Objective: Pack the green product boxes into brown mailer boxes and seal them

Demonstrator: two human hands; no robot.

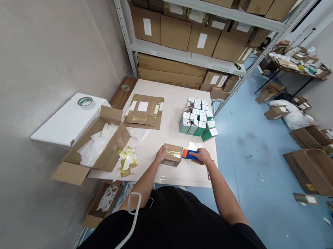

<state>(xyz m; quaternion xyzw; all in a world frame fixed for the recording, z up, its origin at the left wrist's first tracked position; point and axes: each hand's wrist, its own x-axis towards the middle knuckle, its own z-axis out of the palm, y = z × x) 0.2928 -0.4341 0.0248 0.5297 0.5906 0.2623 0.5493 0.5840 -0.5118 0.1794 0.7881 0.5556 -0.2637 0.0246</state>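
Observation:
A small brown cardboard box (173, 153) with shiny tape across its top sits near the front of the table. My left hand (161, 154) grips its left side, fingers closed against it. At the box's right, my right hand (202, 156) is wrapped round a blue tape dispenser (192, 155) whose orange end (185, 153) is close to or touching the box; I cannot tell which. Just behind the dispenser lies a white paper (195, 146). Part of the dispenser is hidden under my fingers.
Several green-and-white small boxes (197, 118) stand at the back right of the table (173, 101). Flattened cardboard (144, 112) lies back left. An open carton of white paper (100, 143) and crumpled tape scraps (127, 160) are at the left. A loaded shelf (191, 56) rises behind.

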